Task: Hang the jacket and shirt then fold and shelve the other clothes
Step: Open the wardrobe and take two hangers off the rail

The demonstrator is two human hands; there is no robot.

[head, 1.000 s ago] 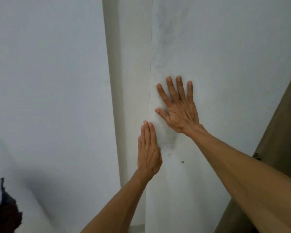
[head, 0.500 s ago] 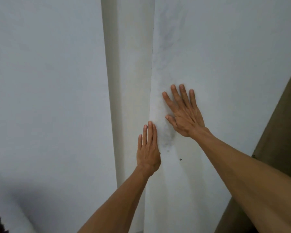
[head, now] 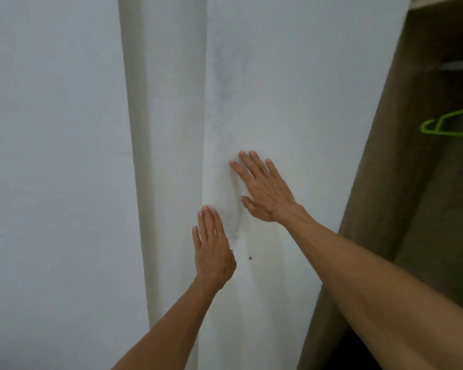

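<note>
1. White flat panels fill most of what we see: a broad white left-hand panel (head: 51,129) well to the left of both hands, a recessed cream strip (head: 169,102) just left of the left hand, and a tall white door panel (head: 292,89) under both palms.
2. Our left hand (head: 213,252) lies flat against the near edge of that door panel, its fingers straight and close together, holding nothing.
3. Our right hand (head: 262,190) sits above and to the right of the left one, apart from it. Its palm is pressed on the same panel, its fingers are straight and spread, and it grips nothing.
4. Faint grey smudges (head: 225,84) run up the panel above the right hand's fingertips.
5. We see a small dark spot (head: 250,258) on the panel just right of the left hand and below the right wrist.
6. To the right of the right forearm stands a brown wooden wardrobe side wall (head: 385,182), opening into a dim interior.
7. A bright green plastic hanger (head: 449,125) hangs inside that interior, well to the right of the right hand and higher than it.
8. Where the clothes lie we cannot tell.
</note>
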